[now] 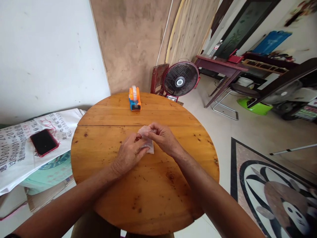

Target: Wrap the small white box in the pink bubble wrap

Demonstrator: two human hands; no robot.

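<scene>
Item: left hand and right hand, both bare, set close together just above the middle of the tabletop, fingertips nearly meeting. Both hands pinch a small pale sheet, pinkish and thin, material not certain; the right hand grips its upper edge from 1 o'clock, the left hand closes on its lower side from 7 o'clock, and the lower corner of the sheet lies on or just above the wood. Tabletop: round, varnished wood, with a seam running across it beyond the hands. At 12 o'clock from the hands, near the far rim: one tape dispenser, orange and blue, standing upright, well apart from the hands. At 9 o'clock, off the tabletop: one dark phone in a red case, lying flat on a white printed sack. At 1 o'clock, on the floor beyond the rim: one black fan. At 4 o'clock: a panda floor mosaic.
</scene>
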